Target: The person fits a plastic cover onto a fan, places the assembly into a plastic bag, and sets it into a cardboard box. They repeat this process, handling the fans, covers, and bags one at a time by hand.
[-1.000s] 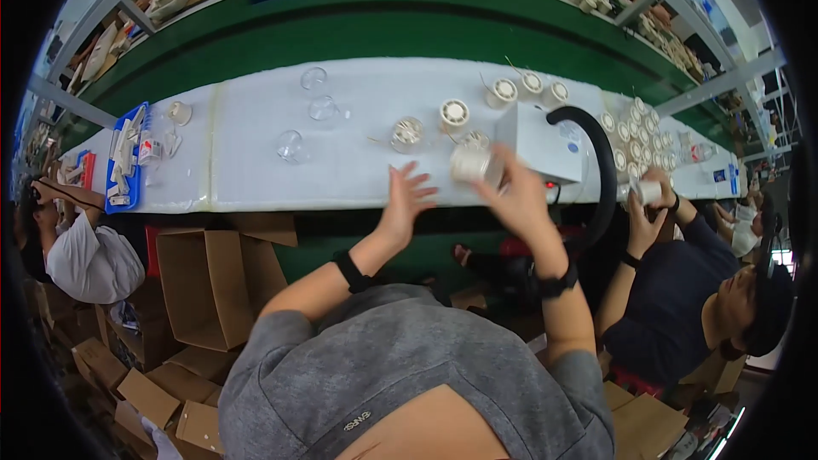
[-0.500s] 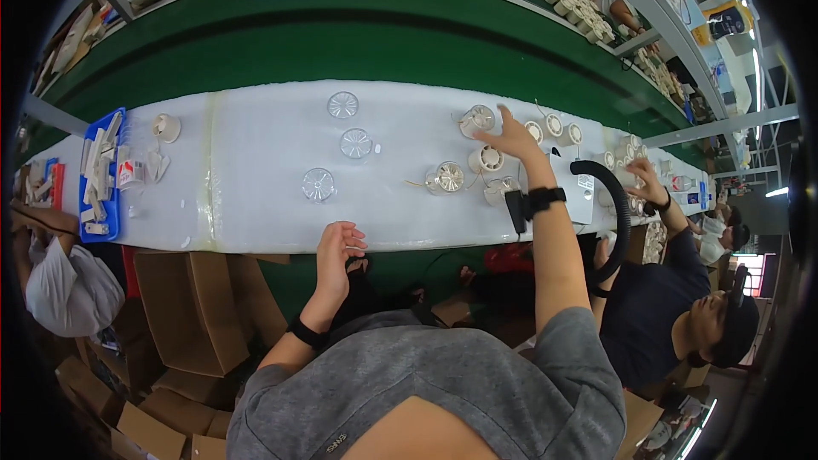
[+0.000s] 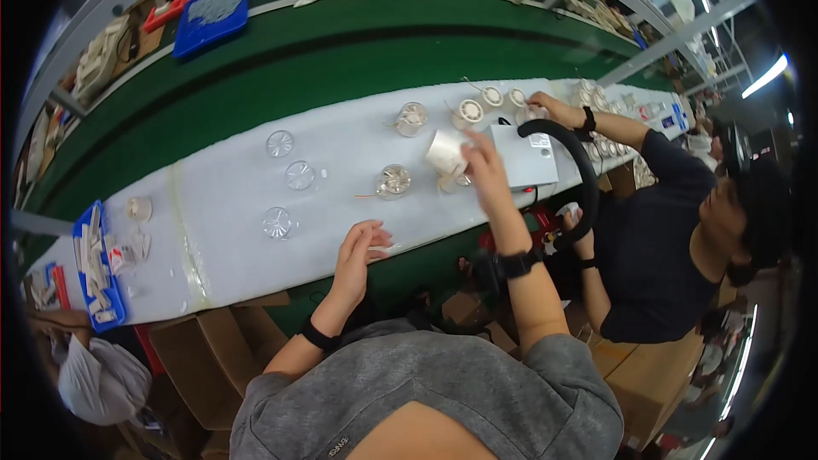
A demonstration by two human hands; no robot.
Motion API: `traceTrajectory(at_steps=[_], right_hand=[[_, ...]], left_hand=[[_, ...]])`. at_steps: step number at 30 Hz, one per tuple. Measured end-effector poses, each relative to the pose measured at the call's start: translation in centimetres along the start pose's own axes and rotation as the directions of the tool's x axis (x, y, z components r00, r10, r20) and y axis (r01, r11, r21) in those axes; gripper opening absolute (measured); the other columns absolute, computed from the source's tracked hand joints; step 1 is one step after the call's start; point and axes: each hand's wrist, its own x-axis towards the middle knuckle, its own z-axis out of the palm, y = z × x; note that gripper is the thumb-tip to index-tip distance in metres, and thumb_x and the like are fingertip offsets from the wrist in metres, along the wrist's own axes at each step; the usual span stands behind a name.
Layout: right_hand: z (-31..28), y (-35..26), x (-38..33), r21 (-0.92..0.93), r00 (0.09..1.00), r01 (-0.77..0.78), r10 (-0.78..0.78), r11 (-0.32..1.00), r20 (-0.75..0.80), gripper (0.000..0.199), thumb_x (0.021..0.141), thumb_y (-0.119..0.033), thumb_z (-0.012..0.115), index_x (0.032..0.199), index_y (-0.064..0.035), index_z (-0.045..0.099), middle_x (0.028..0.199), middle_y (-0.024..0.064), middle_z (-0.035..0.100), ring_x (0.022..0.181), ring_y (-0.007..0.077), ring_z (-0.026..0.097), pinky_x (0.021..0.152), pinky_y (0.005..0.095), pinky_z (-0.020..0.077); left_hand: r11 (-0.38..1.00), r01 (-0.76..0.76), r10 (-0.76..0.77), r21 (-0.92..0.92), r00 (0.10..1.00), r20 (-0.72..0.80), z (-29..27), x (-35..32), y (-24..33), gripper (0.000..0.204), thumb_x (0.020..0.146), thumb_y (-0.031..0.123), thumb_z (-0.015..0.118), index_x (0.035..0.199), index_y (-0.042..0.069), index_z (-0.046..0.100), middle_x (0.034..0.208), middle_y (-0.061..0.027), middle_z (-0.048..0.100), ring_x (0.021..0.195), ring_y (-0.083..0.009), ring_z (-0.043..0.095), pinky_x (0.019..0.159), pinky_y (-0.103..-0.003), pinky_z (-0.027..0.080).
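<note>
Along a bench covered with white sheeting (image 3: 230,213), clear round cups (image 3: 300,175) sit well apart toward the left, beyond a strip of yellowish tape (image 3: 189,238). Behind it runs a green band (image 3: 341,64), with a blue tray (image 3: 192,41) of pale pieces at its far left. The right hand (image 3: 483,172), blurred, has its fingers drawn in on the side of a tilted white cylinder (image 3: 445,152), just left of a pale box (image 3: 521,166) and a curved black hose (image 3: 584,166). Near the bench's front edge hangs the left hand (image 3: 360,247), fingers loosely curled, apparently empty. At right, a co-worker (image 3: 660,255) in dark clothing reaches toward slotted white cylinders (image 3: 492,98); cardboard boxes (image 3: 200,366) stand below, at lower left.
</note>
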Motion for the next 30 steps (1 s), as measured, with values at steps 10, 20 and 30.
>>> traceTrajectory(at_steps=[10,20,30], right_hand=[[3.0,2.5,-13.4,-0.352,0.929,0.367,-0.362,0.861,0.081,0.063,0.071,-0.014,0.062,0.122,-0.0003,0.029,0.099,0.0112,0.048,0.085,0.0171,0.051,0.073,0.0264,0.0428],[-2.0,4.6,-16.9,-0.150,0.976,0.173,-0.190,0.973,-0.107,0.064,0.062,-0.020,0.070,0.113,0.0002,0.037,0.096,0.0127,0.052,0.089,0.0223,0.052,0.076,0.0308,0.0421],[-10.8,9.9,-24.3,-0.149,0.856,-0.069,-0.019,0.986,-0.516,0.044,0.070,-0.020,0.064,0.106,-0.0018,0.044,0.094,0.0099,0.054,0.086,0.0181,0.052,0.071,0.0279,0.0423]], left_hand=[[0.728,0.448,-0.301,-0.519,0.889,0.345,6.1,2.0,-2.8,0.038,0.088,0.032,0.029,0.111,0.004,0.041,0.106,-0.0112,0.050,0.094,-0.0240,0.052,0.073,-0.034,0.046],[0.888,0.447,-0.379,-0.108,0.845,0.376,9.8,0.3,-4.5,0.042,0.088,0.039,0.027,0.107,0.006,0.044,0.094,-0.0072,0.055,0.078,-0.0179,0.055,0.059,-0.028,0.047],[0.680,0.726,-0.446,-0.101,0.519,0.729,14.6,5.2,-16.3,0.045,0.085,0.046,0.024,0.093,0.010,0.051,0.081,-0.0071,0.056,0.060,-0.0203,0.051,0.044,-0.027,0.039]])
